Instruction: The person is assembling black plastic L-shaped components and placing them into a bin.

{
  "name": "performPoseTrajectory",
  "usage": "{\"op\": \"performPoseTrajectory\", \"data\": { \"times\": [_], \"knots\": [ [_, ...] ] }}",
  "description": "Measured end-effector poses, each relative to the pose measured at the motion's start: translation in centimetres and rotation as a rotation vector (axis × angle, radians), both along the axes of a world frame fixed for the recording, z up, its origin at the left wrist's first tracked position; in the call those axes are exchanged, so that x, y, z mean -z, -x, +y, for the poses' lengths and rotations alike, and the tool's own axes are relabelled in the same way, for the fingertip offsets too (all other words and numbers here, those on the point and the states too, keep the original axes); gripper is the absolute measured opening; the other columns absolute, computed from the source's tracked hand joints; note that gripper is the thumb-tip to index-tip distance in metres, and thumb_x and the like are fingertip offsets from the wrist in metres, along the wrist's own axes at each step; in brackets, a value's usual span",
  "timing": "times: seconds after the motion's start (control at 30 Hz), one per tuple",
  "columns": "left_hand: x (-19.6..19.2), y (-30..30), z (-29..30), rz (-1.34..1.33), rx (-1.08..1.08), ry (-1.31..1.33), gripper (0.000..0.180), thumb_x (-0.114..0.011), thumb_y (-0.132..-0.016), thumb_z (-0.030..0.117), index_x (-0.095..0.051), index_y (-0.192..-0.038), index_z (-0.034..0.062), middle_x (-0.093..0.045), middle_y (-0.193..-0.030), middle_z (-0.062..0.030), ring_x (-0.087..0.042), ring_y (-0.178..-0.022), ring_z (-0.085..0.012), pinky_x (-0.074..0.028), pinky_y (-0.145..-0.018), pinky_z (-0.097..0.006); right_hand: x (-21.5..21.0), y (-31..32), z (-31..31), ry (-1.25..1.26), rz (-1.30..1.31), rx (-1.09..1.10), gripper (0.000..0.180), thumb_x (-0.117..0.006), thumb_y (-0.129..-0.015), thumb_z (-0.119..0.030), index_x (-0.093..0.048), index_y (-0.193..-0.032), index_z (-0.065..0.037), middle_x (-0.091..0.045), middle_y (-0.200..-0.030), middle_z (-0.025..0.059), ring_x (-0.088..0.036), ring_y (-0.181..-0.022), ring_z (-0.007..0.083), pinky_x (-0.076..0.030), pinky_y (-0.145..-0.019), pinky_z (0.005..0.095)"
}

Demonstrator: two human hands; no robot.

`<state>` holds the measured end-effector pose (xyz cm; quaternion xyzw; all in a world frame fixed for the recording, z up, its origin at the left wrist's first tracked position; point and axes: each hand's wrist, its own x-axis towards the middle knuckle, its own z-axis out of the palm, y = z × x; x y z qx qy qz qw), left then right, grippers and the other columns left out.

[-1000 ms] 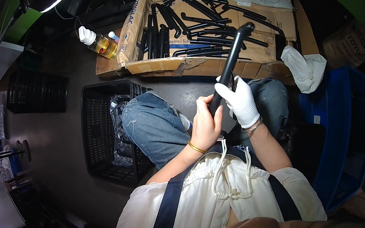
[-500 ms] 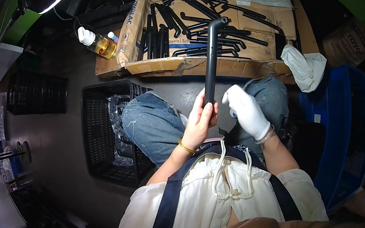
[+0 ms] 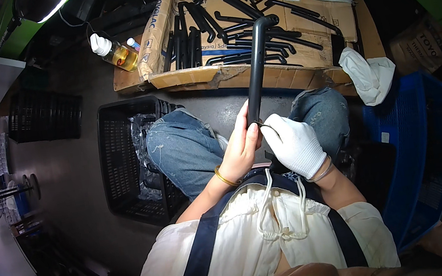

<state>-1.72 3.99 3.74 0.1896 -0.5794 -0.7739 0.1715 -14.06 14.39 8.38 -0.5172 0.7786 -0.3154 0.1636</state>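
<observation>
I sit with a long black tube [image 3: 257, 64] held upright over my lap; its top end bends to the right. My bare left hand [image 3: 240, 146], with a gold bangle at the wrist, grips the tube's lower end. My right hand [image 3: 293, 144], in a white glove, pinches something small at the tube's bottom end, touching the left hand. What it pinches is too small to make out. Ahead of my knees an open cardboard box [image 3: 206, 74] holds several more black bent tubes [image 3: 251, 30].
A black plastic crate [image 3: 121, 158] stands by my left knee. A blue crate [image 3: 421, 142] is on my right, with a white cloth [image 3: 368, 73] near its top. A yellow liquid bottle [image 3: 117, 53] stands left of the cardboard box.
The tube has swung from leaning right to nearly upright. My left hand took hold of its lower end and my gloved right hand slid down to the bottom tip.
</observation>
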Motion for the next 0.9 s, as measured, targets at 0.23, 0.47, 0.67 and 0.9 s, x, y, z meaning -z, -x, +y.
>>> {"op": "performPoseTrajectory", "data": {
  "times": [0.23, 0.47, 0.67, 0.9],
  "knots": [
    [1.5, 0.0, -0.1, -0.046, -0.037, 0.328, 0.052, -0.039, -0.104, 0.014, -0.02, -0.152, 0.0038, -0.041, -0.091, 0.0021, -0.035, -0.069, -0.0045, -0.034, -0.061, -0.018, 0.5, 0.6, 0.2, -0.139, -0.025, -0.088, 0.016, -0.051, -0.096, -0.022, -0.056, -0.09, -0.008, -0.063, -0.075, 0.0133, -0.065, -0.067, 0.0346, -0.052, -0.057, 0.0454],
    [1.7, 0.1, 1.0, -0.048, -0.126, 0.302, 0.051, -0.038, -0.104, 0.013, -0.022, -0.151, 0.0034, -0.04, -0.091, 0.002, -0.034, -0.07, -0.0046, -0.035, -0.063, -0.018, 2.4, 0.3, 0.1, 0.06, -0.018, -0.177, 0.018, -0.049, -0.097, -0.023, -0.055, -0.091, -0.008, -0.064, -0.069, 0.0149, -0.065, -0.064, 0.0364, -0.051, -0.057, 0.0467],
    [1.6, 0.8, 1.2, -0.102, -0.229, 0.534, 0.049, -0.037, -0.104, 0.012, -0.025, -0.149, -0.002, -0.048, -0.125, -0.0102, -0.049, -0.098, -0.0135, -0.041, -0.091, -0.026, 3.6, -1.1, -0.2, -0.054, -0.007, -0.023, 0.017, -0.05, -0.096, -0.024, -0.053, -0.088, -0.008, -0.062, -0.064, 0.0131, -0.065, -0.062, 0.0349, -0.051, -0.054, 0.0451],
    [0.6, 0.4, 1.4, -0.147, -0.206, 0.278, 0.048, -0.037, -0.104, 0.013, -0.027, -0.148, -0.004, -0.043, -0.14, -0.0142, -0.044, -0.123, -0.0181, -0.032, -0.105, -0.029, 3.4, -1.4, -0.2, -0.067, 0.072, -0.011, 0.017, -0.051, -0.096, -0.023, -0.053, -0.088, -0.008, -0.063, -0.065, 0.0122, -0.067, -0.062, 0.0317, -0.052, -0.055, 0.0439]
  ]
}}
